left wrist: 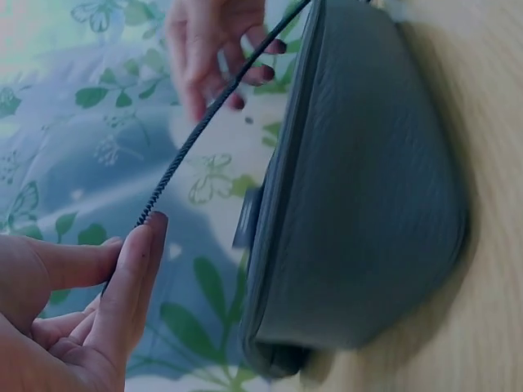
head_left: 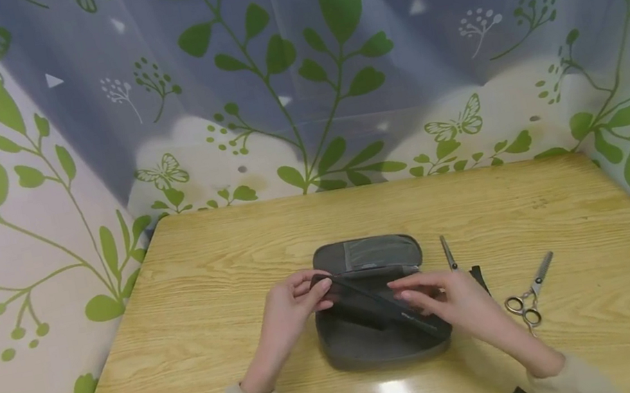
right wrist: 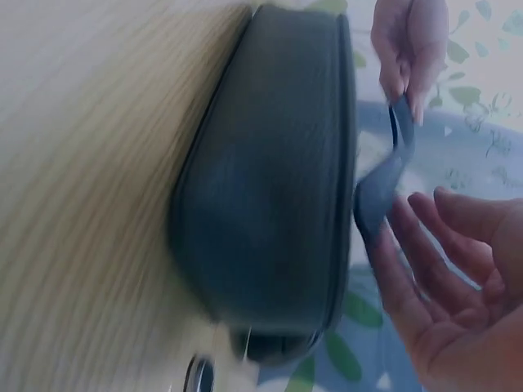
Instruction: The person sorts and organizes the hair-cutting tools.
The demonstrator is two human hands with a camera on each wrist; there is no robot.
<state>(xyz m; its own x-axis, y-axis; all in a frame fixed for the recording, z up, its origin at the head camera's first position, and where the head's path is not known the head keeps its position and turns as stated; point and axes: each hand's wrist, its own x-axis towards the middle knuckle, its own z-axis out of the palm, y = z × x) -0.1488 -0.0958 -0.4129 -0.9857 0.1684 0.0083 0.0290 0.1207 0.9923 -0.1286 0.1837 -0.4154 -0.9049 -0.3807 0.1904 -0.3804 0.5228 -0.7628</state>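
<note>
A dark grey case (head_left: 380,350) sits open on the table, its lid (head_left: 385,252) with a sheer pocket folded back at the far side. My left hand (head_left: 295,298) pinches one corner of a dark flap (head_left: 370,295) and holds it raised over the case. In the left wrist view the flap's ribbed edge (left wrist: 184,151) runs slantwise up from the fingertips. My right hand (head_left: 456,298) is at the flap's other side, fingers loosely spread. In the right wrist view its fingertips (right wrist: 398,214) are right at the flap's bent end (right wrist: 377,192).
Scissors with a toothed blade (head_left: 534,298) lie on the table to the right. A second metal blade (head_left: 447,250) and a black item (head_left: 478,278) show beyond my right hand, partly hidden. A leaf-patterned curtain (head_left: 296,87) stands behind the wooden table (head_left: 206,258).
</note>
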